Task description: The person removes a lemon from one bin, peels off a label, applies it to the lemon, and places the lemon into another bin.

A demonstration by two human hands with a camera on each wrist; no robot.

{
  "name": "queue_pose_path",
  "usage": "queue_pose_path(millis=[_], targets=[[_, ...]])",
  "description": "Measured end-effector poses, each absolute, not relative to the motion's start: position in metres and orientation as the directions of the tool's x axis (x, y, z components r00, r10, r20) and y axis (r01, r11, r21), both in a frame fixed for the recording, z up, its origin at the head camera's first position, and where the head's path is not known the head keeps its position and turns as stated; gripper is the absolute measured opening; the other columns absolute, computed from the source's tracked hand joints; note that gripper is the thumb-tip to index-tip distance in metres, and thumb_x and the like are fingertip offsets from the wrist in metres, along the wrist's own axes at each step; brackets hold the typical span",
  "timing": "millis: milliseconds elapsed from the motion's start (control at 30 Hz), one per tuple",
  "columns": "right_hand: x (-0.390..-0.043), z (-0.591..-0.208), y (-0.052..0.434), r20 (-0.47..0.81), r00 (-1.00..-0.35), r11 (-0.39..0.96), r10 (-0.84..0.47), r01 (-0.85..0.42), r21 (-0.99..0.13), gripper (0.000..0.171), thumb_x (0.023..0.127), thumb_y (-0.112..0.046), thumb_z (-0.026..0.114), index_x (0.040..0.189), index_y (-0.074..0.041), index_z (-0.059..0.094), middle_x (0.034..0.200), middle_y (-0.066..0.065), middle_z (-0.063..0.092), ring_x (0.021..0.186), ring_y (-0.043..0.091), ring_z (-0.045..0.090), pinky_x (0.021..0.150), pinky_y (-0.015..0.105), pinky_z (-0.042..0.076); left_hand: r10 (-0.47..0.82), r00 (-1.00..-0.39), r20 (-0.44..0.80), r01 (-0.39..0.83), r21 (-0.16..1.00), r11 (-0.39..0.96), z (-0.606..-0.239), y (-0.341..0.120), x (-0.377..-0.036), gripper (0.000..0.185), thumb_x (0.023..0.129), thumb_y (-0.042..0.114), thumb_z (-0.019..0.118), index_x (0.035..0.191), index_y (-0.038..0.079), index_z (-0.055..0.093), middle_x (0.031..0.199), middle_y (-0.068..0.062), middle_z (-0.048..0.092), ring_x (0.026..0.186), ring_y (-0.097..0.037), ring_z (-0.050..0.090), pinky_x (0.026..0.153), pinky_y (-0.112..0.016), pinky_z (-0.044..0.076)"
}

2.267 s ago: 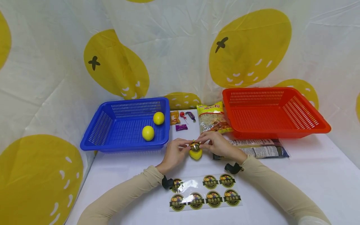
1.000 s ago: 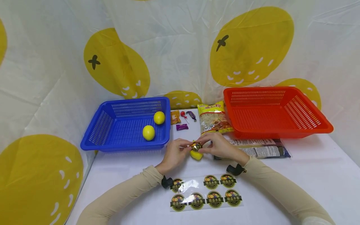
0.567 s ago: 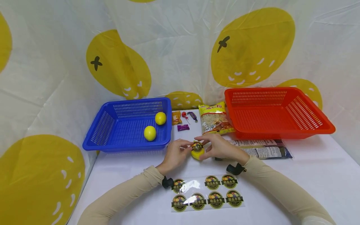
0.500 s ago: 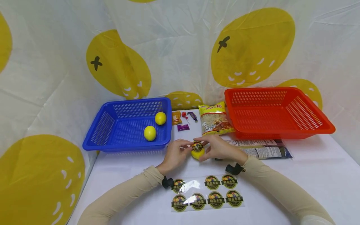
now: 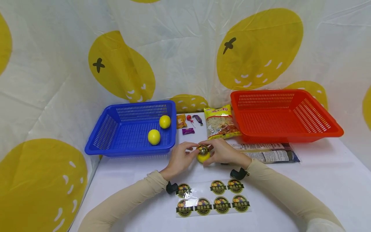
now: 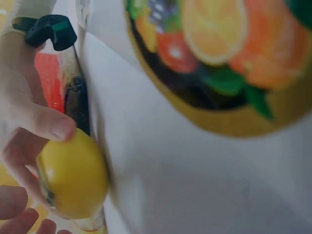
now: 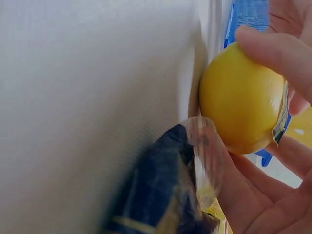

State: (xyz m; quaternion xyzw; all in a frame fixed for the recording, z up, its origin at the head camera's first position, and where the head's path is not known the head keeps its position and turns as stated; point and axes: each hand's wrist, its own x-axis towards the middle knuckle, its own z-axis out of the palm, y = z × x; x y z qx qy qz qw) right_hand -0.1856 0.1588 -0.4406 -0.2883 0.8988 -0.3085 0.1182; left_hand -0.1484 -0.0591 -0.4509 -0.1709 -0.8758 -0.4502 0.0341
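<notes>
A yellow lemon [image 5: 204, 157] stands on the table between the two hands, with a round black-and-gold fruit sticker [image 5: 203, 150] on it. My right hand [image 5: 221, 151] grips this lemon, thumb on the near side and fingers behind, as the right wrist view shows. In that view the sticker's edge [image 7: 281, 118] lifts slightly from the peel. My left hand [image 5: 182, 159] has its thumb and forefinger at the sticker's left edge; in the left wrist view its fingertips [image 6: 12, 202] show just beside the lemon [image 6: 75, 175]. Nearer the body lies a clear sheet of similar stickers [image 5: 200, 193].
Two lemons [image 5: 154, 137] lie in a blue basket [image 5: 130, 151] at left. A red basket [image 5: 287, 137] stands at right. Between them are several wrapped sweets [image 5: 188, 131], a lollipop [image 5: 189, 118] and a yellow pasta bag [image 5: 221, 124]. Dark packets [image 5: 269, 156] lie right of the hands.
The sticker, earlier stretched between both hands over the lemon, now lies on it. My right hand has shifted from the sticker's edge to gripping the lemon; my left stays at the sticker.
</notes>
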Motion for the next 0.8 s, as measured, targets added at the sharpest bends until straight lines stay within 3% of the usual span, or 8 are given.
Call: queue_pose_path(millis=[333, 567, 800], targets=[[-0.168, -0.422, 0.185, 0.044, -0.862, 0.643, -0.505, -0.410, -0.647, 0.077, 0.069, -0.029, 0.096, 0.138, -0.017, 0.064, 0.124, 0.006, 0.072, 0.088, 0.015, 0.067, 0.069, 0.023, 0.057, 0.284, -0.915, 0.285, 0.397, 0.754, 0.523, -0.429, -0.056, -0.147, 0.028, 0.097, 0.022, 0.070, 0.121, 0.010, 0.074, 0.121, -0.008, 0.075, 0.106, -0.025, 0.072, 0.087, -0.043, 0.062], [-0.148, -0.406, 0.224, 0.080, -0.899, 0.667, -0.430, -0.376, -0.643, 0.079, 0.068, -0.026, 0.097, 0.138, -0.011, 0.064, 0.122, 0.012, 0.072, 0.090, 0.019, 0.070, 0.066, 0.023, 0.060, 0.351, -0.895, 0.277, 0.435, 0.720, 0.541, -0.421, -0.044, -0.156, 0.030, 0.097, 0.026, 0.069, 0.123, 0.011, 0.073, 0.122, -0.009, 0.074, 0.106, -0.028, 0.070, 0.086, -0.042, 0.061], [-0.123, -0.383, 0.263, 0.105, -0.911, 0.684, -0.398, -0.371, -0.628, 0.079, 0.066, -0.028, 0.098, 0.136, -0.010, 0.065, 0.120, 0.010, 0.073, 0.094, 0.021, 0.071, 0.071, 0.032, 0.063, 0.417, -0.866, 0.277, 0.486, 0.663, 0.570, -0.415, -0.019, -0.164, 0.036, 0.096, 0.031, 0.070, 0.127, 0.012, 0.071, 0.125, -0.008, 0.074, 0.109, -0.029, 0.070, 0.084, -0.036, 0.058]])
